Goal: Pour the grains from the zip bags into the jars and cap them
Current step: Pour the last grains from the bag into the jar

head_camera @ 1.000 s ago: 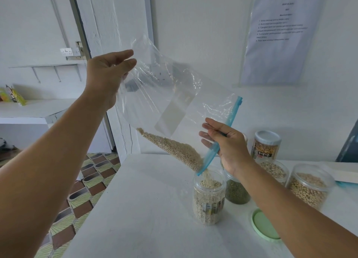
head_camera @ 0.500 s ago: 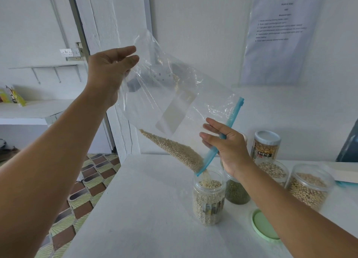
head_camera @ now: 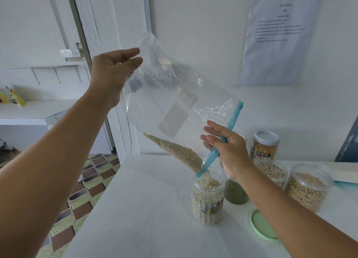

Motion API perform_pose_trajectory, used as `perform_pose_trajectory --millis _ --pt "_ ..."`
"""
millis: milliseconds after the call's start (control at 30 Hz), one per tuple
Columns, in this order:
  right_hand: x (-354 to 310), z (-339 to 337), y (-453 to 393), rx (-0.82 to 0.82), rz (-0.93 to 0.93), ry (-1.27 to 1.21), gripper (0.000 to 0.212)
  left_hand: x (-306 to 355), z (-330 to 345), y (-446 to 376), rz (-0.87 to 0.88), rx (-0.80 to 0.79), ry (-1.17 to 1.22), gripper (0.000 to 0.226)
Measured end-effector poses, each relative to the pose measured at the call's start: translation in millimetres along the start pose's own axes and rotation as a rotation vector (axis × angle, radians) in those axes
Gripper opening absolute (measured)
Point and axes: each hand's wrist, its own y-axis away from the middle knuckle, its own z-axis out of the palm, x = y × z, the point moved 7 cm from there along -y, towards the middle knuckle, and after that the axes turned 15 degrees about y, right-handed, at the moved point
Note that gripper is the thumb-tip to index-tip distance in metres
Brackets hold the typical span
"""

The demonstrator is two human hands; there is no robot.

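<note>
Grains (head_camera: pixel 180 154) slide from the tilted bag (head_camera: pixel 174 95), its far corner pinched by the left hand (head_camera: pixel 112 73) and zip by the right hand (head_camera: pixel 226 147), into the near jar (head_camera: pixel 207 201); next, lift higher, then cap.

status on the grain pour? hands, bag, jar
Left hand grips raised zip bag end; right hand pinches its blue zip edge. Grains running into open jar, nearly full. Green lid beside, nothing blocking.

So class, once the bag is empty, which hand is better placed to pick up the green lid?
Probably the right hand: the green lid lies just below its forearm.
</note>
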Motion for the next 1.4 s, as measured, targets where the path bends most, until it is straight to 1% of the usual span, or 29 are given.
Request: perform_pose_trajectory --millis 500,1100,1400 --pt "2 -5 4 0.028 -0.002 0.006 0.034 15 15 5 0.033 -0.01 -0.028 0.031" --pt "10 -11 7 0.041 0.019 -0.027 0.036 8 24 6 0.026 -0.022 -0.036 0.03" --pt "10 -12 4 0.052 0.004 -0.015 0.034 10 24 5 0.036 -0.023 -0.048 0.029"
